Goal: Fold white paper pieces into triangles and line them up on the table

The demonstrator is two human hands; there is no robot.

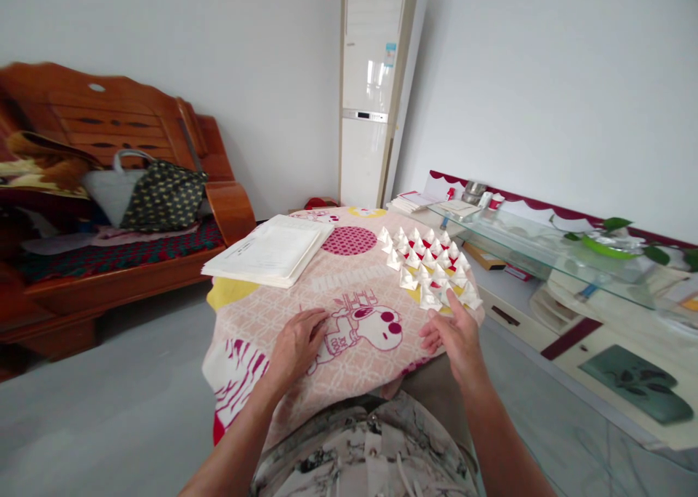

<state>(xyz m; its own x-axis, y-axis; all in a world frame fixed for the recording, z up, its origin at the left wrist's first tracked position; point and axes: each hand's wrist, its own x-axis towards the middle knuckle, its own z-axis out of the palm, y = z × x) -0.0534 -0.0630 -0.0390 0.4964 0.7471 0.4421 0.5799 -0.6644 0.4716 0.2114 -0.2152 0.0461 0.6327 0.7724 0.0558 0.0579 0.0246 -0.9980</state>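
My left hand (299,343) rests on the pink patterned tablecloth (349,370) near the table's front, fingers loosely bent, nothing seen in it. On the right side of the table, my right hand (454,336) is open and empty, its fingers apart. Its extended fingertip is at the near edge of a cluster of folded white paper pieces (430,298), which stand in rows with pointed tops. Whether it touches the closest piece I cannot tell. A stack of white paper sheets (262,253) lies at the table's left, beyond my left hand.
A wooden bench (136,261) with bags stands to the left. Beyond the table rises a tall white air conditioner (364,148). Along the right runs a low cabinet with a glass top (550,246), bearing papers, a red-and-white cup (496,201) and a green-leaved plant (614,239).
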